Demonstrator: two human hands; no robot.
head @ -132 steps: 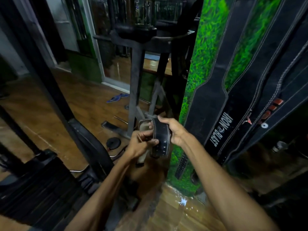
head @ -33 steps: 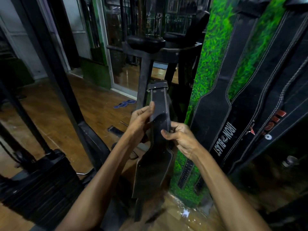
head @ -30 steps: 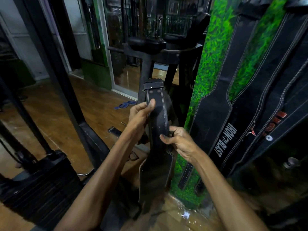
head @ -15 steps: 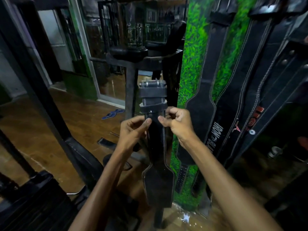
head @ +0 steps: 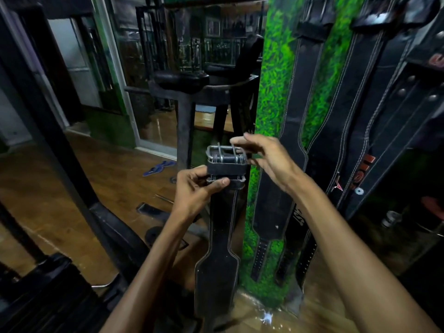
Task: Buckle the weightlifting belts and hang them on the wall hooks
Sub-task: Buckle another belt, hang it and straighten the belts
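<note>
The left hand (head: 200,186) is gripping the belt (head: 222,217), now raised upright; the right hand (head: 264,157), loosely open, is reaching its buckle (head: 225,153) for hanging.

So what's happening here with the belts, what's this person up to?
A person is holding a black weightlifting belt upright in front of them. The left hand pinches it just below the metal buckle, while the right hand works at the buckle's right side, fingers spread rather than closed on it. The wide end dangles toward the floor. Several other belts already hang against the green wall to the right; this one is not yet hung.
</note>
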